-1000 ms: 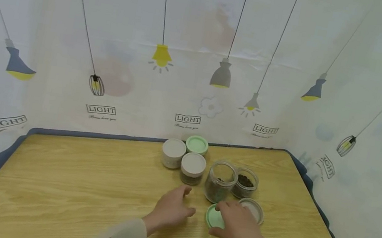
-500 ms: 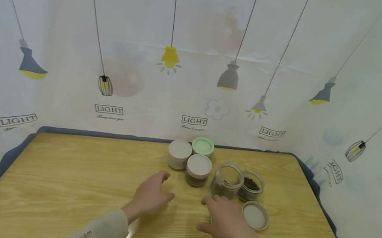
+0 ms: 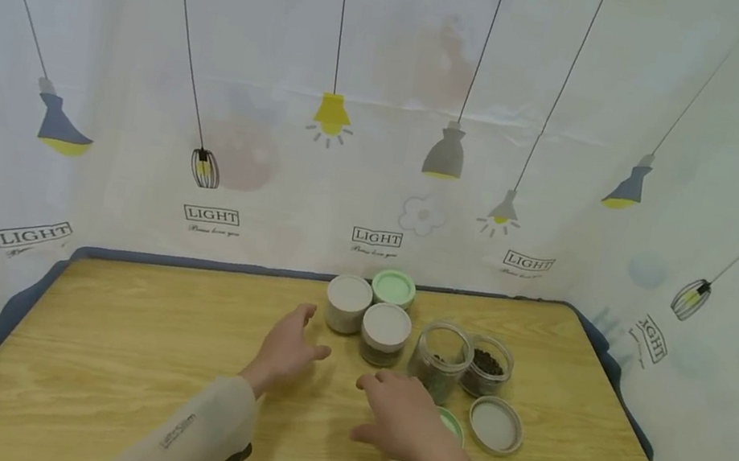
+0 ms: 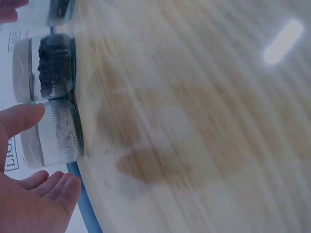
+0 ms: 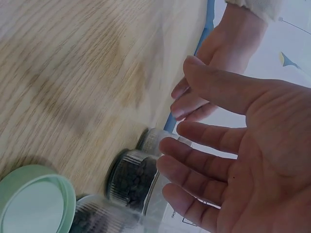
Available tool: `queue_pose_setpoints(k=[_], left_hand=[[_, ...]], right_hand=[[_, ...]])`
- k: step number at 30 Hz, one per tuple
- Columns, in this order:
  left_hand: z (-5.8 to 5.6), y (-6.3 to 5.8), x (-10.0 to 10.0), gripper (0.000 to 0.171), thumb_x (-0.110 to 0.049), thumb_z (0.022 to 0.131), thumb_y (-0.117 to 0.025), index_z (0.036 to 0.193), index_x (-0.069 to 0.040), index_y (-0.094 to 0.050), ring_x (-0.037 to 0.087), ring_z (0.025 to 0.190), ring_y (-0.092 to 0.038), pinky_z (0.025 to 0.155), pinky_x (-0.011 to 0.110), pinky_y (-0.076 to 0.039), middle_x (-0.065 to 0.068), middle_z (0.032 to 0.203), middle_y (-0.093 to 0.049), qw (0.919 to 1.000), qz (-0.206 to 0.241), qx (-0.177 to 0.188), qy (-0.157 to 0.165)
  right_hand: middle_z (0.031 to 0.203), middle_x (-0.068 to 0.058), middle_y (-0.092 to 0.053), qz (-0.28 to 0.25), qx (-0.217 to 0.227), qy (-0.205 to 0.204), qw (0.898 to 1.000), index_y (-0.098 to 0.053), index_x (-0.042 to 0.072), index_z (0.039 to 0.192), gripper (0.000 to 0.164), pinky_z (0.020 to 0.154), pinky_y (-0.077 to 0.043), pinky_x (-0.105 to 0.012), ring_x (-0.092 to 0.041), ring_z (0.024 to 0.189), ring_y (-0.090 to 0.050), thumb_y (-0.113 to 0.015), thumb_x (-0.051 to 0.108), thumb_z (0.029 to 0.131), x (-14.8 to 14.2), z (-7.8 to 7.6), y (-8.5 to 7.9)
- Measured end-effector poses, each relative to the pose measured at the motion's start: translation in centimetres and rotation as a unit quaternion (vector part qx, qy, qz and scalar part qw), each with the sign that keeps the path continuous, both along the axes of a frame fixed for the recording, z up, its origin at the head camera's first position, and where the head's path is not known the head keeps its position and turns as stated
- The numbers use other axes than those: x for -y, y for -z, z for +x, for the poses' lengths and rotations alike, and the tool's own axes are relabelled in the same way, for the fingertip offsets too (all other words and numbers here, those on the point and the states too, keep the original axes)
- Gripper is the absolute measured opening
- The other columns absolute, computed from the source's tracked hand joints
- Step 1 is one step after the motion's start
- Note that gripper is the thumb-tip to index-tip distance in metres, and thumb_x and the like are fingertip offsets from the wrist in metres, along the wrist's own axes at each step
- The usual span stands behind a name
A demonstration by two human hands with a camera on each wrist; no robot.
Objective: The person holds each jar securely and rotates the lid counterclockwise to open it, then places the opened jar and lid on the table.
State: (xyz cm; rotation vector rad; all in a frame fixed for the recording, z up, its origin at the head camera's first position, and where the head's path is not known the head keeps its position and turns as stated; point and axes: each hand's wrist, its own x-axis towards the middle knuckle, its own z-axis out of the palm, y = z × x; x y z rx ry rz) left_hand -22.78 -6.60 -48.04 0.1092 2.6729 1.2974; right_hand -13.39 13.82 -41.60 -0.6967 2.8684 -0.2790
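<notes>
My left hand (image 3: 284, 347) hovers above the table beside two white-lidded jars, its fingers extended and holding nothing. The left wrist view shows one of these jars with dark contents (image 4: 54, 68) and the other with pale contents (image 4: 60, 133). To the right, my right hand (image 3: 406, 424) is also raised over the wood, fingers loosely spread around nothing. It partly hides a loose green lid (image 3: 452, 425). A loose greyish-white lid (image 3: 495, 425) lies farther right. Behind them stand a tall lidless jar (image 3: 440, 361) and a shorter lidless jar (image 3: 488, 366), both with dark contents.
A green-lidded jar (image 3: 393, 288) stands at the back, close behind the white-lidded ones. The wooden table (image 3: 122, 352) ends at a wall covering (image 3: 263, 164) printed with hanging lamps, which also runs along both sides.
Both hands have moved left, away from the loose lids and toward the white-lidded jars. The head view has shifted slightly. The jars and lids look to be in the same places.
</notes>
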Motion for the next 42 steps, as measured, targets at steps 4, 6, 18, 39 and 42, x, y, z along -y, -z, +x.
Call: queue_pose_setpoints(k=[4,6,18,39,42], left_hand=[[-1.3,0.4,-0.4,0.080,-0.020,0.085,-0.073,0.150,-0.004,-0.030,0.037,0.142,-0.035,0.114,0.054,-0.034,0.018,0.154,-0.036,0.9995,0.032,0.002,-0.004],[-2.0,0.6,-0.6,0.082,-0.018,0.083,-0.075,0.150,-0.004,-0.029,0.037,0.143,-0.033,0.115,0.054,-0.032,0.018,0.155,-0.035,0.9989,0.046,-0.001,-0.008],[-4.8,1.3,-2.0,0.087,-0.017,0.075,-0.085,0.146,-0.005,-0.036,0.036,0.142,-0.035,0.116,0.052,-0.031,0.017,0.151,-0.041,0.9964,0.080,-0.023,-0.015],[-6.3,2.0,-3.2,0.091,-0.008,0.068,-0.088,0.142,-0.011,-0.037,0.033,0.135,-0.045,0.116,0.050,-0.032,0.014,0.141,-0.051,0.9906,0.132,-0.032,-0.020],[-6.4,2.0,-3.2,0.092,-0.011,0.066,-0.090,0.142,-0.011,-0.036,0.033,0.134,-0.046,0.115,0.050,-0.033,0.014,0.141,-0.051,0.9917,0.123,-0.027,-0.026]], right_hand=[[0.111,-0.005,-0.065,0.003,0.001,-0.010,1.000,-0.062,0.012,0.121,0.055,0.091,-0.050,-0.044,-0.025,0.102,-0.062,-0.079,0.043,0.079,0.6,-0.1,0.1],[0.111,-0.004,-0.064,0.003,0.004,-0.012,1.000,-0.062,0.012,0.121,0.055,0.092,-0.050,-0.044,-0.025,0.103,-0.062,-0.078,0.043,0.079,0.8,-0.1,0.1],[0.110,-0.004,-0.062,0.002,-0.008,-0.025,1.000,-0.061,0.012,0.121,0.054,0.087,-0.051,-0.041,-0.024,0.102,-0.061,-0.079,0.042,0.079,0.9,-0.4,0.1],[0.110,-0.002,-0.062,0.008,-0.010,-0.030,0.999,-0.061,0.015,0.122,0.057,0.086,-0.050,-0.039,-0.020,0.100,-0.060,-0.078,0.047,0.078,1.2,-1.1,0.2],[0.110,-0.002,-0.062,0.008,-0.009,-0.030,0.999,-0.061,0.015,0.122,0.057,0.085,-0.050,-0.038,-0.020,0.101,-0.060,-0.078,0.047,0.079,1.2,-1.1,0.3]])
